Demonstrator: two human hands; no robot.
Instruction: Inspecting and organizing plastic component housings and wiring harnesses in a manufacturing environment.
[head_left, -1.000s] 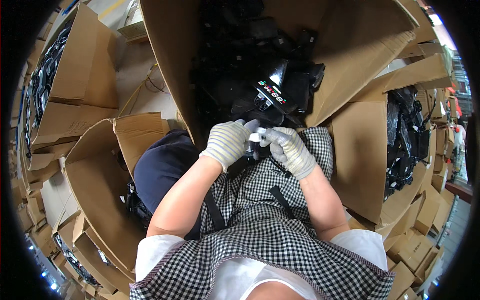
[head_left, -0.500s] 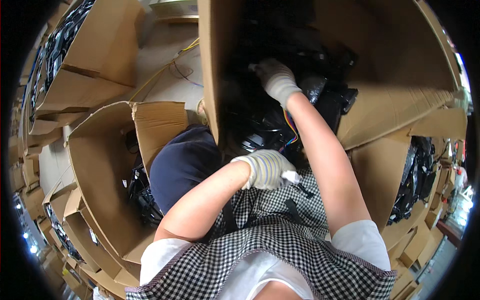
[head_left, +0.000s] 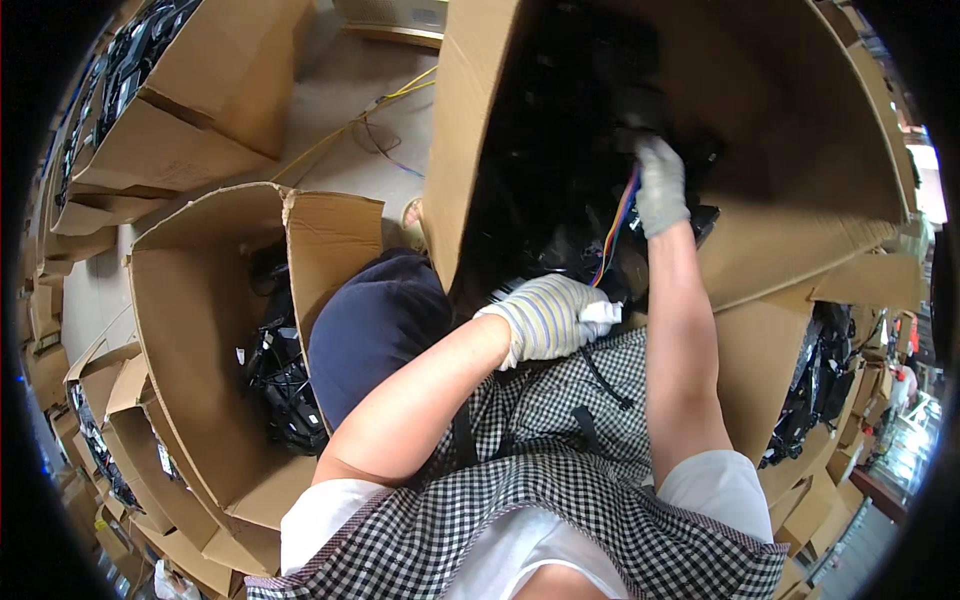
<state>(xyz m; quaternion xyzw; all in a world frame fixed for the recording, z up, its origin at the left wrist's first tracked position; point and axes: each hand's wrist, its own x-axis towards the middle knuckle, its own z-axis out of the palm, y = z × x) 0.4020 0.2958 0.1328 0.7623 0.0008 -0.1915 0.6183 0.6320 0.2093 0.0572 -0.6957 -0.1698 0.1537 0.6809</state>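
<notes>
Reaching far into the big cardboard box (head_left: 800, 130) in front of us, our right hand (head_left: 660, 185) in its grey glove closes around a bunch of coloured wires (head_left: 615, 225) and something black at the top. The wires hang down toward us from that hand. The box is full of black parts (head_left: 560, 150). Nearer to us, our left hand (head_left: 545, 318) in a striped glove is curled shut on a small white thing (head_left: 602, 313), just above our checked apron (head_left: 560, 440). To the left sits an open box (head_left: 200, 330) with black parts and cables (head_left: 280, 375) inside. More boxes (head_left: 180, 100) stand far left.
</notes>
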